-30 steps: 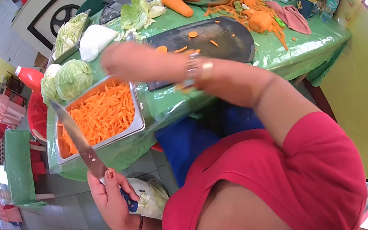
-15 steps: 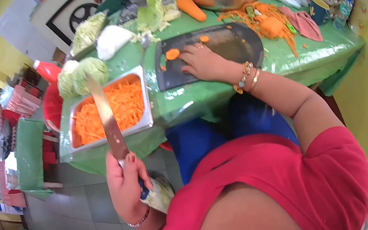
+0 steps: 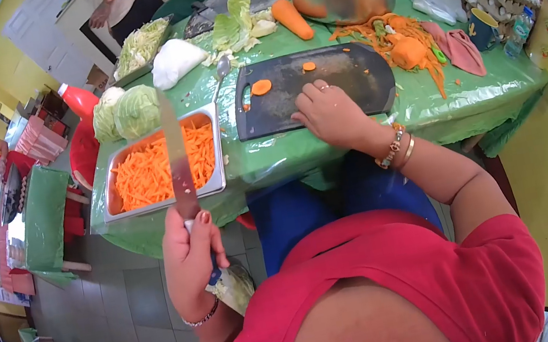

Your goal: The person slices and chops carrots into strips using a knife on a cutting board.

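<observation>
The left hand has its grip clamped on the handle of the knife, whose blade points up and away, crossing the view of a metal tray of carrot strips. The right hand lies over the near part of the dark cutting board on the bench, fingers curled; whether its grip is closed on anything cannot be told. Two carrot slices lie flat on the board, beyond that hand.
</observation>
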{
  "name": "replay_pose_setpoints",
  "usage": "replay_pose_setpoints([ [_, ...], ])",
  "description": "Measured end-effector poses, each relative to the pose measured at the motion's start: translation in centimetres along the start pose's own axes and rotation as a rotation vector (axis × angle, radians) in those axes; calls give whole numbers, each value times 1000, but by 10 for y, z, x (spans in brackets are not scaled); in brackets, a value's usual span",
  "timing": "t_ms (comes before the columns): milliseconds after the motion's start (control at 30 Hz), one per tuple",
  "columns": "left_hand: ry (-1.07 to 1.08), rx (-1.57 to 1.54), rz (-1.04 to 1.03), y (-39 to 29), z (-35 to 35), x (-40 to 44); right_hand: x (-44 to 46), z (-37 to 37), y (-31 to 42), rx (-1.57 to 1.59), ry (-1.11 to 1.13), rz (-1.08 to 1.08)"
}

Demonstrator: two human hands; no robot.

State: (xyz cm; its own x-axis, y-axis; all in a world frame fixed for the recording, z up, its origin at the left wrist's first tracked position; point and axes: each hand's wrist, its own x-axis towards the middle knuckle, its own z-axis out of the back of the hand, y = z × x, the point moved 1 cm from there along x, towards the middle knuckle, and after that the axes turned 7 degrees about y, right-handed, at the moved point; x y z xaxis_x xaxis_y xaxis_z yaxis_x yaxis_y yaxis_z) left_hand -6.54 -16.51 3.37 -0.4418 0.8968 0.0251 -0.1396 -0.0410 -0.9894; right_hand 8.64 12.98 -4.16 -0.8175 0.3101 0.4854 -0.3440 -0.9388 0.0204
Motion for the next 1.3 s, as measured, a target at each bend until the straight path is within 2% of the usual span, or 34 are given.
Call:
replay_pose_setpoints([
  [167,2,-55,23,-7,1,-9,0,-5,-8,-128,-77,172],
  [400,-82,-60,-24,0,21,-21,4,-8,-10,-183,-4,146],
  [467,-63,-69,-38,5,26,-21,12,-7,-16,37,126,-71],
  [500,-56,-77,-41,7,28,-20,18,-9,-23,27,129,-75],
  [567,-88,-97,-35,13,35,-21,35,-15,-50,253,76,-202],
  [633,-115,-112,-26,20,41,-20,64,-6,-58,635,103,-438],
  [700,-181,-119,-18,30,49,-21,105,11,-37,904,231,-651],
  [733,-166,-127,-12,32,49,-20,126,21,-12,918,214,-576],
  [767,-194,-112,-10,33,50,-19,147,7,8,1110,130,-453],
  [833,-215,-86,-6,37,52,-19,171,22,70,1073,227,-341],
  [867,-194,-85,0,37,50,-20,190,-13,87,888,53,-18],
  [933,-219,-116,-4,32,49,-22,183,-11,134,519,235,196],
  [967,-204,-112,2,31,49,-23,185,-20,134,521,233,180],
  [1033,-233,-106,-22,30,49,-25,179,-31,134,434,-64,423],
  [1133,-229,-125,-13,38,53,-24,158,-9,79,540,-38,254],
  [1167,-224,-138,-4,41,54,-23,138,16,56,518,115,185],
  [1200,-220,-134,3,42,55,-20,124,31,35,339,393,70],
  [1267,-226,-152,9,47,54,-12,64,44,1,87,474,73],
  [1300,-203,-145,31,49,53,-7,35,39,-4,77,420,62],
])
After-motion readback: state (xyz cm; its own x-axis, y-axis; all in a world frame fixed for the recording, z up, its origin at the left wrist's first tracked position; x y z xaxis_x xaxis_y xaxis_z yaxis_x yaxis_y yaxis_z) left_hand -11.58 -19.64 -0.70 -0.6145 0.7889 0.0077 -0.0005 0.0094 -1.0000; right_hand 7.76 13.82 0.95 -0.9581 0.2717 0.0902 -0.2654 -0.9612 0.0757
